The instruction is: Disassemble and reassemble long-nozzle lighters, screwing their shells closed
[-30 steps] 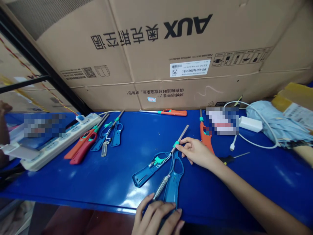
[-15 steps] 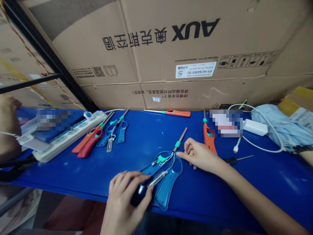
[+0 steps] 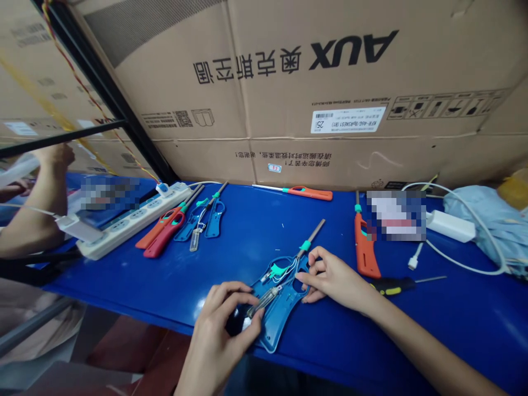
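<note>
at the near edge of the blue tabletop [image 3: 338,341], you've got an opened lighter: two blue shell halves [image 3: 284,314] splayed side by side, metal barrel [image 3: 317,232] pointing away from you, probably so the insides lie within reach. your left hand [image 3: 225,316] is mostly closed, thumb and fingertips gripping the lower end of the clear tank [image 3: 266,300], seemingly to steady it over the shell. your right hand [image 3: 324,275] has its fingers curled, thumb and index nearly meeting by the thin hose [image 3: 289,281] near the shell's ring; can't tell if they pinch it. green trigger [image 3: 277,270] and white wires [image 3: 286,276] lie loosely across the other half. screwdriver [image 3: 394,285] sits beside your right forearm, likely parked handy. whole orange lighter [image 3: 366,250] stands apart beyond it; another dismantled blue one [image 3: 196,239] lies left, near the power strip [image 3: 136,219], perhaps to avoid mixing parts.
</note>
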Tool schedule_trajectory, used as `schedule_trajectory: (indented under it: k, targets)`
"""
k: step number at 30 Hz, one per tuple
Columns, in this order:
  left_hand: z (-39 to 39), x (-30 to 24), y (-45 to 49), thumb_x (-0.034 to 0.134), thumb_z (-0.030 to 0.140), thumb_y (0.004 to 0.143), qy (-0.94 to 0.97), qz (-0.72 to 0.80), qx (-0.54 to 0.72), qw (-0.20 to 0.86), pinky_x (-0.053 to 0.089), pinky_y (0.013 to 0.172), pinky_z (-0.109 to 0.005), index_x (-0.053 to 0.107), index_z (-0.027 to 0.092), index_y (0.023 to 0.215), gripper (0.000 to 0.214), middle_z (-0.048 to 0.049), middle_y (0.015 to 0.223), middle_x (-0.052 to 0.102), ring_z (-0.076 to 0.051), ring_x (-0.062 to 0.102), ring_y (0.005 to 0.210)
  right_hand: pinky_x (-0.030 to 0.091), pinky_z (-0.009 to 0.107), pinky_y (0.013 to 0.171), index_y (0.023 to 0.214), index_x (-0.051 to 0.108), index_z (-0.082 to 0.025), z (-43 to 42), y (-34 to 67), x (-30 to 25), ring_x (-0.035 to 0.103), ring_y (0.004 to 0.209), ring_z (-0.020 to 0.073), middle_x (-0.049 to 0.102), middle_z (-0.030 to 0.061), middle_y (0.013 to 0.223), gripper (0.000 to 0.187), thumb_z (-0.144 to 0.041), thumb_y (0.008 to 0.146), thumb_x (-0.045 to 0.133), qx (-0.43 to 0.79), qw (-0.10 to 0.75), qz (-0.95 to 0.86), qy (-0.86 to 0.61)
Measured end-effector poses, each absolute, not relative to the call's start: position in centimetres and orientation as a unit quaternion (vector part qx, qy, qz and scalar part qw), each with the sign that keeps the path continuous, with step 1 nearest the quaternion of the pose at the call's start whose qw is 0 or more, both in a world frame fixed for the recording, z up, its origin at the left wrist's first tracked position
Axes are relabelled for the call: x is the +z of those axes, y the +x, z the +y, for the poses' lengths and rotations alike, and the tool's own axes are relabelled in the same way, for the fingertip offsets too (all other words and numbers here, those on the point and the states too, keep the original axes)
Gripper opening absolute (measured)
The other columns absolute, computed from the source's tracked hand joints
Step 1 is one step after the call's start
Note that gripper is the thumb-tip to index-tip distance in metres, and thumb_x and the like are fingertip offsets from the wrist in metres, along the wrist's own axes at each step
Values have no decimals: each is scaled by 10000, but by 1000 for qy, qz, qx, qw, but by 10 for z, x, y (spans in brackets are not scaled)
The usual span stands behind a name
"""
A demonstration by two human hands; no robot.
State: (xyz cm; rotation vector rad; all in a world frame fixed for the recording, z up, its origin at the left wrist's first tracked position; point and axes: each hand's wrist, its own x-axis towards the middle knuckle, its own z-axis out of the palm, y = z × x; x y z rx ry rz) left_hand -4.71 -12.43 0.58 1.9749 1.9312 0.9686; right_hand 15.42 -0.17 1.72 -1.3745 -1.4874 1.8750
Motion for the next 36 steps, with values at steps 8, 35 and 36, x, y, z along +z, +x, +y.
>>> schedule_trajectory:
  k: [8,35,36]
  targets:
    - [-122,5,-50,637,352,808,633,667,372,123,488,796,-321,672,239,873,136,-52,973,652,-213,622,904,365,196,345,771,378,-228,-2,164,19,537,354,110,585,-58,491,282,-424,817,575,496,95,-730,-460]
    - [-112,4,-23,653,370,795,482,691,518,150,515,740,-246,677,219,844,160,1,832,707,-174,649,804,409,213,547,929,570,-214,-1,156,15,496,607,100,520,-29,739,195,-261,769,673,376,191,-808,-412]
    - [-111,4,-23,654,378,793,478,695,515,155,519,732,-241,680,220,845,168,3,828,710,-173,652,799,409,212,547,931,569,-215,0,156,15,492,602,98,518,-31,738,196,-262,771,672,376,193,-808,-411]
